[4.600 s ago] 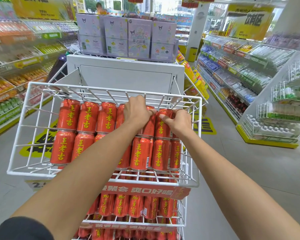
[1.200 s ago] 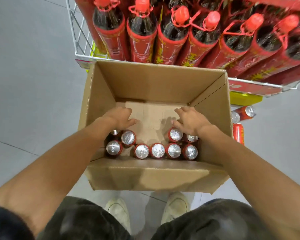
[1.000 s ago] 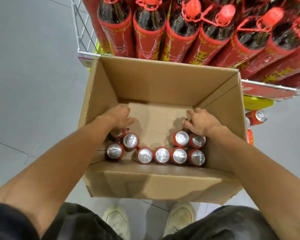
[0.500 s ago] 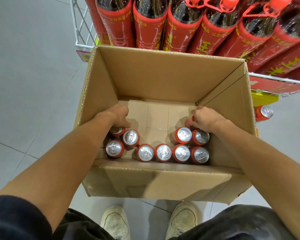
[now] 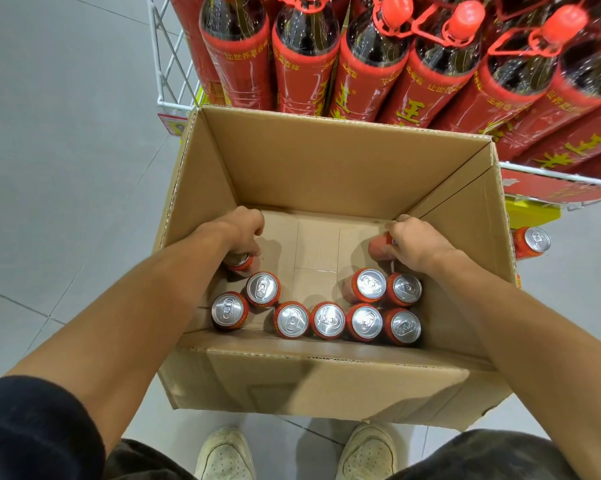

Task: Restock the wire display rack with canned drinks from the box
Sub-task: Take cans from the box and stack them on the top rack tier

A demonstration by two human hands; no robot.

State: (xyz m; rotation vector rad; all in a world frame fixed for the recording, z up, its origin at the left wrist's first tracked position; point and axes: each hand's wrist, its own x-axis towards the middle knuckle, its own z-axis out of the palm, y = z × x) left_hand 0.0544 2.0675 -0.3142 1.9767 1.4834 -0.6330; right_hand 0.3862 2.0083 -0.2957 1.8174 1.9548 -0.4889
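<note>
At the near edge a pair of pale shoes (image 5: 224, 455) is standing on the grey tiled floor (image 5: 67, 168), with a dark sleeve (image 5: 32, 427) showing on the left arm. Just beyond them an open cardboard box (image 5: 309, 382) is sitting on the floor with both forearms reaching down into it. Eight red cans (image 5: 328, 320) are standing upright along its near wall. They are showing only silver tops with pull tabs, so no writing is readable on them. The left hand (image 5: 242, 230) is reaching in palm down by the left wall, its fingers curling over the top of another upright can (image 5: 238, 262) and gripping it. The right hand (image 5: 415, 242) is by the right wall, knuckles up, its fingers wrapping round a tilted can (image 5: 378, 245) whose red side is facing left. Outside the box on the right, a loose can (image 5: 531, 242) is lying on the floor near a yellow base (image 5: 531, 213). Behind the far wall, the white wire rack (image 5: 164, 64) is holding tall dark bottles (image 5: 306, 60) with red caps. Their red sleeves are bearing yellow Chinese characters, a large 王 among them, and a smaller line above is too fine to read surely. A red strip (image 5: 552, 188) with faint yellow print is running along the rack's front edge.
</note>
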